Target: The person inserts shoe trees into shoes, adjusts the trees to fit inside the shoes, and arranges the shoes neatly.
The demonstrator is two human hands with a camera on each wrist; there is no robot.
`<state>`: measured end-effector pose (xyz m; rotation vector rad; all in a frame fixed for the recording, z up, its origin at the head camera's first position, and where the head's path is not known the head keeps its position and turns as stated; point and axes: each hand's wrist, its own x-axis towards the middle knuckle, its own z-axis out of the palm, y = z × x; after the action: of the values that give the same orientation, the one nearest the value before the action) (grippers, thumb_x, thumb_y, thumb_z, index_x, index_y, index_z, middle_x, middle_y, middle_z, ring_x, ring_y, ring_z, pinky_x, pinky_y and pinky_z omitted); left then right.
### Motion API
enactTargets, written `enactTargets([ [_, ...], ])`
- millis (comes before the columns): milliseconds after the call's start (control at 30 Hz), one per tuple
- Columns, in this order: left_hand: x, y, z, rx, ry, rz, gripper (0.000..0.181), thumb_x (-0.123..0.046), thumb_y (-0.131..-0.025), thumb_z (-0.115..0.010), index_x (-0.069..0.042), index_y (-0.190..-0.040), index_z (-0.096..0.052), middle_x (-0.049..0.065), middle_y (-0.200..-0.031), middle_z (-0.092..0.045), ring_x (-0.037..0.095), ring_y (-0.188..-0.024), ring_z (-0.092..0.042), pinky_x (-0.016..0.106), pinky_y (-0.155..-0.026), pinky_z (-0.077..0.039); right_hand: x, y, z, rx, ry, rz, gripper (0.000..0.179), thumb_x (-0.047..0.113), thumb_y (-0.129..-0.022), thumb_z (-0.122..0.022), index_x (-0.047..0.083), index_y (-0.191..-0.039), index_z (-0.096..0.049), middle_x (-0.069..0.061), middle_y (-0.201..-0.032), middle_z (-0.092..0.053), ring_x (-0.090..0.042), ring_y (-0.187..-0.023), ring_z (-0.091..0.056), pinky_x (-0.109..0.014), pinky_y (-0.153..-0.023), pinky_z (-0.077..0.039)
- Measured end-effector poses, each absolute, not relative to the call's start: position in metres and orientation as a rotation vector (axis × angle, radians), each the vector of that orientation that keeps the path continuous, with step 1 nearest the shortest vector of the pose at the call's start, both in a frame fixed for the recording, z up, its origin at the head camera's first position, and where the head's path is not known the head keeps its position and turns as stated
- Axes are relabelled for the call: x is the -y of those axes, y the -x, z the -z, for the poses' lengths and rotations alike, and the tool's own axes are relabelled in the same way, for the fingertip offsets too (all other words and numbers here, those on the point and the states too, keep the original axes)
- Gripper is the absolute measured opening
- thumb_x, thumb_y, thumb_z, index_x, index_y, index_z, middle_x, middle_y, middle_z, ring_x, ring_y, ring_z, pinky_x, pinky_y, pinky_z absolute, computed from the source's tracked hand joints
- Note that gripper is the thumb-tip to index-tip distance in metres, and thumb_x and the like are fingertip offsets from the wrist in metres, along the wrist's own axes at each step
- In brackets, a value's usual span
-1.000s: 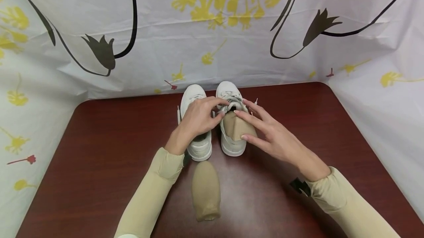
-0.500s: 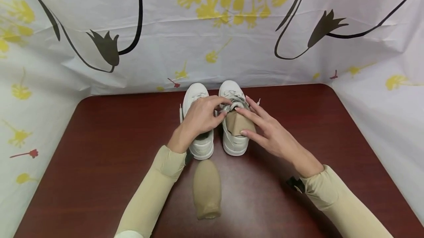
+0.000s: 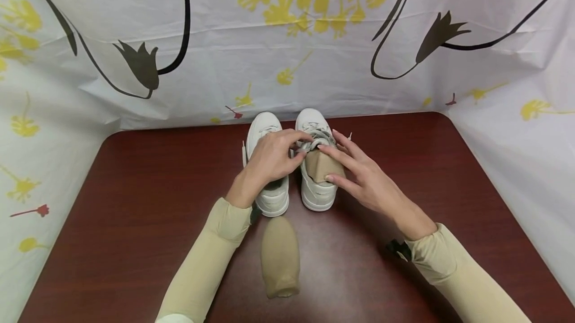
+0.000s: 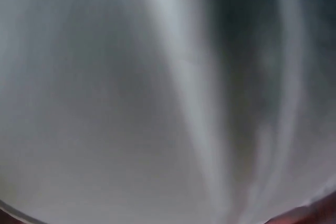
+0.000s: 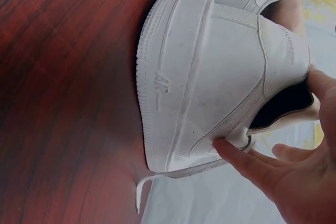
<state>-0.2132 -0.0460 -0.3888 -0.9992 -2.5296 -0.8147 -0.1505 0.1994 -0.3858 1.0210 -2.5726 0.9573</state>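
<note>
Two white sneakers stand side by side, toes toward the curtain. In the right sneaker's opening sits a tan shoe insert. Thumb and index finger of my left hand pinch the tongue of that sneaker, while the wrist passes over the left sneaker. My right hand lies along its right side, fingers fairly straight, thumb at the insert's rear end. In the right wrist view one fingertip touches the sneaker's side below the lacing. Only a blurred pale surface fills the left wrist view.
A second tan insert lies on the dark red table behind the sneakers, between my forearms. A loose lace end hangs beside the right sneaker. The patterned curtain rises close behind the toes and along both sides.
The insert has slid forward and sits a little deeper in the right sneaker, with my right hand following it. My left hand keeps its grip on the tongue.
</note>
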Motion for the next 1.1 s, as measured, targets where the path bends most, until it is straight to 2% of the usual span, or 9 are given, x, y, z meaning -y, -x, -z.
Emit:
enactTargets([
  [133, 0.046, 0.213, 0.39, 2.521, 0.998, 0.812, 0.031, -0.016, -0.084, -0.072, -0.017, -0.115, -0.072, -0.003, -0.109, -0.071, 0.013, -0.086, -0.065, 0.033, -0.074, -0.051, -0.197, 0.152, 0.387, 2.551, -1.01, -0.961, 0.067, 0.01, -0.085, -0.078, 0.02, -0.146, -0.052, -0.016, -0.158, -0.03, -0.033, -0.132, -0.048, -0.046, -0.1, -0.045],
  [467, 0.046, 0.214, 0.391, 2.531, 0.984, 0.817, 0.031, -0.015, -0.084, -0.072, -0.018, -0.115, -0.072, -0.004, -0.106, -0.071, 0.009, -0.08, -0.065, 0.031, -0.07, -0.05, -0.189, 0.153, 0.385, 2.531, -0.897, -1.109, 0.061, 0.004, -0.082, -0.08, 0.017, -0.138, -0.061, -0.016, -0.154, -0.037, -0.03, -0.125, -0.053, -0.033, -0.077, -0.057],
  [733, 0.046, 0.214, 0.392, 2.529, 0.99, 0.82, 0.031, -0.015, -0.084, -0.072, -0.017, -0.115, -0.072, -0.003, -0.107, -0.072, 0.011, -0.081, -0.064, 0.032, -0.072, -0.05, -0.192, 0.151, 0.385, 2.505, -0.818, -1.314, 0.058, 0.001, -0.08, -0.081, 0.012, -0.134, -0.065, -0.013, -0.153, -0.041, -0.033, -0.129, -0.052, -0.021, -0.08, -0.055],
  [800, 0.046, 0.214, 0.391, 2.53, 0.982, 0.823, 0.031, -0.015, -0.084, -0.072, -0.018, -0.115, -0.072, -0.003, -0.106, -0.072, 0.011, -0.081, -0.065, 0.032, -0.071, -0.05, -0.192, 0.152, 0.384, 2.507, -0.809, -1.331, 0.056, 0.001, -0.08, -0.081, 0.013, -0.133, -0.066, -0.012, -0.152, -0.043, -0.03, -0.125, -0.056, -0.022, -0.079, -0.055],
  [967, 0.046, 0.212, 0.39, 2.534, 0.969, 0.831, 0.031, -0.015, -0.084, -0.072, -0.018, -0.114, -0.072, -0.004, -0.105, -0.071, 0.01, -0.08, -0.064, 0.031, -0.07, -0.05, -0.19, 0.154, 0.379, 2.552, -0.761, -1.326, 0.056, 0.002, -0.079, -0.082, 0.017, -0.131, -0.066, -0.011, -0.148, -0.044, -0.02, -0.097, -0.066, -0.034, -0.074, -0.058],
  [1100, 0.045, 0.211, 0.391, 2.533, 0.961, 0.825, 0.031, -0.015, -0.084, -0.071, -0.018, -0.114, -0.072, -0.004, -0.106, -0.071, 0.011, -0.081, -0.065, 0.032, -0.071, -0.05, -0.188, 0.156, 0.375, 2.586, -0.752, -1.283, 0.056, 0.002, -0.077, -0.084, 0.016, -0.129, -0.066, -0.014, -0.143, -0.045, -0.02, -0.091, -0.064, -0.039, -0.071, -0.058],
])
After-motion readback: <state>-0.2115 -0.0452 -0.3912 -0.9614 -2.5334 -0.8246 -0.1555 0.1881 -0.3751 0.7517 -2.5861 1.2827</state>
